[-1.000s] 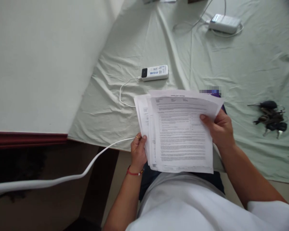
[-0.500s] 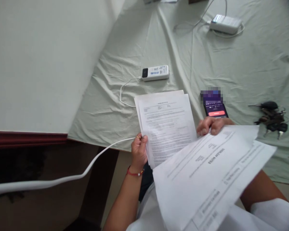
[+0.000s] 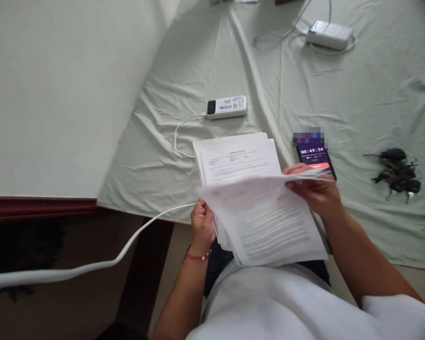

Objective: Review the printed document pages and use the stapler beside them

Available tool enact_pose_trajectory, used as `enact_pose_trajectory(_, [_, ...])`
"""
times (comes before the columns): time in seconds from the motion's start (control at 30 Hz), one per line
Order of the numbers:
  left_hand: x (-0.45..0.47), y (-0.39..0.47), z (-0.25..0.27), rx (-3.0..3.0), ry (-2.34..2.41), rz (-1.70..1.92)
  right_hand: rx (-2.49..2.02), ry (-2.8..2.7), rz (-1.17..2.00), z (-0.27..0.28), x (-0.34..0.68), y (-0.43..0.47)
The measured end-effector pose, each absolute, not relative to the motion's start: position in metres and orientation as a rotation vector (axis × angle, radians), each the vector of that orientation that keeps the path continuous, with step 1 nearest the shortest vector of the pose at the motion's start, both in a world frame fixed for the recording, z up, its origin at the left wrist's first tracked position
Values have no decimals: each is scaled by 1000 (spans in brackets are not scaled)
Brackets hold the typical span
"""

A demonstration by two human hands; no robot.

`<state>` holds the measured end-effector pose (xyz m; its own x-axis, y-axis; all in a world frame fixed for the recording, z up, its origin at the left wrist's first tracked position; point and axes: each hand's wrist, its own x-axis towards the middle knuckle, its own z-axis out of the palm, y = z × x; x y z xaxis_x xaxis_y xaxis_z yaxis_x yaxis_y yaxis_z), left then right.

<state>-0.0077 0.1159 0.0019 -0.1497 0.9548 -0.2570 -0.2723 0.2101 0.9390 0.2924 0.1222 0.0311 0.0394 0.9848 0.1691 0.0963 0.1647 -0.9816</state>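
A stack of printed sheets [image 3: 239,158] lies tilted at the table's near edge, reaching out over my lap. My left hand [image 3: 203,224] pinches the stack's left edge between thumb and fingers. Over its lower part hang the turned sheets [image 3: 272,222], blurred and slightly bowed, with lines of print facing me. My right hand [image 3: 317,186] is closed on their upper right edge, thumb below and fingers above. Just beyond that hand is a phone [image 3: 315,153] with a lit timer screen, its lower part partly hidden by the hand and paper.
A white power bank [image 3: 227,107] with a cable lies beyond the papers. Another white device [image 3: 329,35] with a cable sits at the back right. A bunch of keys [image 3: 398,174] rests at the right. A thick white cable [image 3: 127,245] runs off to the lower left.
My right hand has turned over and swung its sheets from the lower right onto the stack, covering its lower half. My left hand keeps its grip on the stack's left edge.
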Motion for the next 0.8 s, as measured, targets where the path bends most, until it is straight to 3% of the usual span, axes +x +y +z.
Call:
enact_pose_trajectory(0.27, [-7,118,3,754,1262,1335,-1366,-1671,456,24,278,126])
enact_pose_trajectory(0.53, [-11,117,-1,730,1248,1337,-1606,-1635,568,24,276,122])
enact_pose_trajectory(0.8, [-10,118,-2,753,1266,1307,-1705,-1486,385,25,273,119])
